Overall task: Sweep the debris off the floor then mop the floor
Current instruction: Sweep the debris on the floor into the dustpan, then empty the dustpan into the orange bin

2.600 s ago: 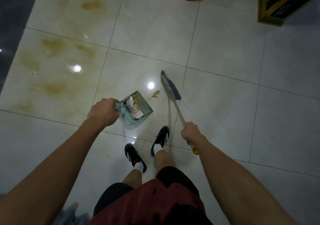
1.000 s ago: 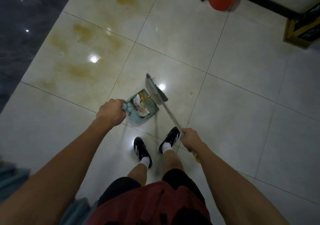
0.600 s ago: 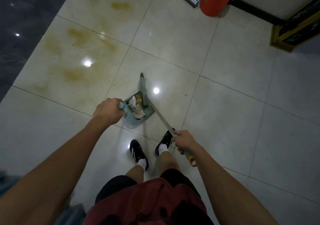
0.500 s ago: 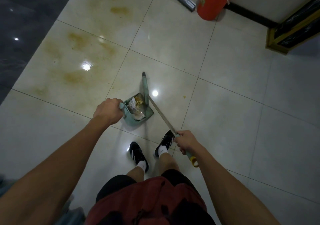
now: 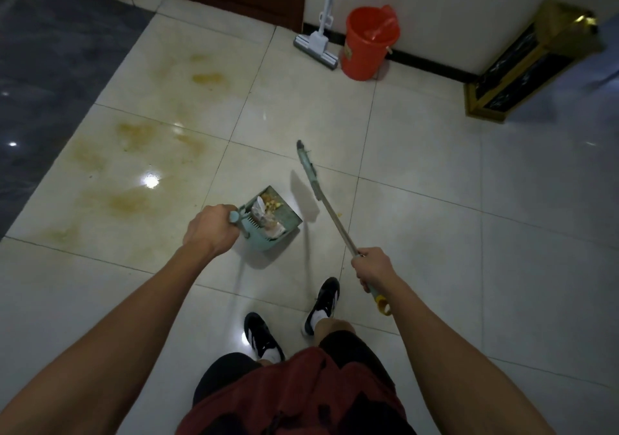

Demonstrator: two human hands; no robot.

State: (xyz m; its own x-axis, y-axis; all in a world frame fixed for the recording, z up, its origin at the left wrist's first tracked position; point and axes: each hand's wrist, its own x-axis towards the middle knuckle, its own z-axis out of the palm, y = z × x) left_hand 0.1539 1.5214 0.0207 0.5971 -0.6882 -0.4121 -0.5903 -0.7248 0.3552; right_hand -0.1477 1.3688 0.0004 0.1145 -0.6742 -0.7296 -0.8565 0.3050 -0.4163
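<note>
1. Right hand (image 5: 371,267) grips the broom (image 5: 310,173) handle, its head beside the dustpan.
2. Left hand (image 5: 209,230) grips the dustpan (image 5: 271,220) handle; debris (image 5: 268,213) lies inside.
3. Mop (image 5: 316,44) and red bucket (image 5: 368,43) stand at the far wall.

Dustpan (image 5: 271,223) in left hand (image 5: 209,230), broom (image 5: 321,200) in right hand (image 5: 373,269)

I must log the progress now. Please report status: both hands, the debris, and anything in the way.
Left hand grips dustpan; right hand grips broom. Debris in pan, one crumb on floor. Stains unmopped; mop, bucket by wall.
</note>
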